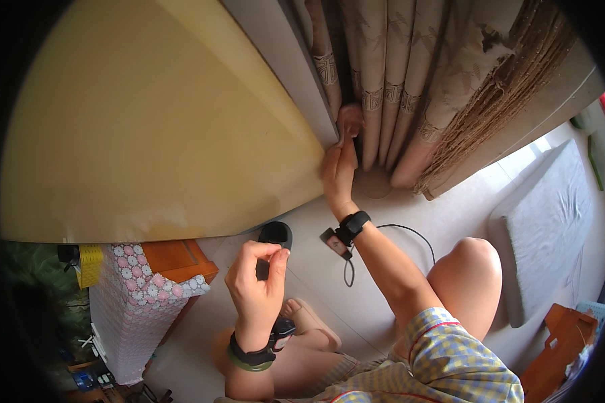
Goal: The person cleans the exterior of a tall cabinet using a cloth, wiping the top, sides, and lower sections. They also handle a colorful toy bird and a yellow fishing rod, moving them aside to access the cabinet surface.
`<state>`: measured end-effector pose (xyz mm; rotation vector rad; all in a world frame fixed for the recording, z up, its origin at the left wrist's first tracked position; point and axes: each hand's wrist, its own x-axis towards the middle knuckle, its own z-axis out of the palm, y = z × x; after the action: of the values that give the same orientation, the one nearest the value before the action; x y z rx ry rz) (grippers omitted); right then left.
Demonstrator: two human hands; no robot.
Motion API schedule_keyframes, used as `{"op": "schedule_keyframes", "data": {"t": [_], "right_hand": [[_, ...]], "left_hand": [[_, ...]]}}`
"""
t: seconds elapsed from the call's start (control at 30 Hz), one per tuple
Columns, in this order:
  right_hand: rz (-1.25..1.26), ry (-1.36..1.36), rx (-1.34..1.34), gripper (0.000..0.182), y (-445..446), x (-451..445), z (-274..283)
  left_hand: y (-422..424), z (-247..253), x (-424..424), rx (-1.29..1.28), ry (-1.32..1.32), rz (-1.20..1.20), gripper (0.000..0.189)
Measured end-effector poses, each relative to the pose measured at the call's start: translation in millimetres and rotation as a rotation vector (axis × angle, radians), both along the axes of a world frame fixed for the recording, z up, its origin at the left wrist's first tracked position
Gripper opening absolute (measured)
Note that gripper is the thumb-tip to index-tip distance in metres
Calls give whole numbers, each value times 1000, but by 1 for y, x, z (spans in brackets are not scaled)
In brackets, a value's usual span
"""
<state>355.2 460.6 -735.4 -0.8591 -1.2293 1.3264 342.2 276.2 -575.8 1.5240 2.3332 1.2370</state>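
My left hand (257,287) is raised over the floor, thumb tip and curled index finger meeting. Nothing shows between them, and the other fingers are hidden behind. Below it lies a black slipper (276,233), partly covered. My right hand (339,174) reaches to the lower corner of a large yellowish panel (171,131) with a pale side edge (292,65). Its fingers point toward the gap beside the curtain (373,90); they are blurred, so their grip is unclear. A blurred skin-coloured shape shows just beyond them. Both wrists carry black straps with small devices.
A fringed brown trim (499,101) hangs at the curtain's right. A grey cushion (547,231) lies on the tiled floor (327,302). At left stands wooden furniture (176,259) under a flowered cloth (131,312). A black cable (413,231) loops near my right wrist. Another wooden piece (559,347) stands lower right.
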Motion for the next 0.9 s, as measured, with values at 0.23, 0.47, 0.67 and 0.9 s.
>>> {"op": "schedule_keyframes", "data": {"t": [0.23, 0.47, 0.67, 0.9], "right_hand": [[-340, -32, 664, 41, 30, -15, 115], [-319, -391, 321, 41, 9, -7, -42], [-333, -369, 139, 45, -11, -19, -35], [-298, 13, 289, 37, 26, -2, 73]], "left_hand": [[3, -5, 14, 59, -19, -44, 14], [19, -20, 5, -50, -1, -22, 10], [18, -22, 8, 3, -53, 2, 14], [24, -26, 5, -57, 6, -15, 10]]}}
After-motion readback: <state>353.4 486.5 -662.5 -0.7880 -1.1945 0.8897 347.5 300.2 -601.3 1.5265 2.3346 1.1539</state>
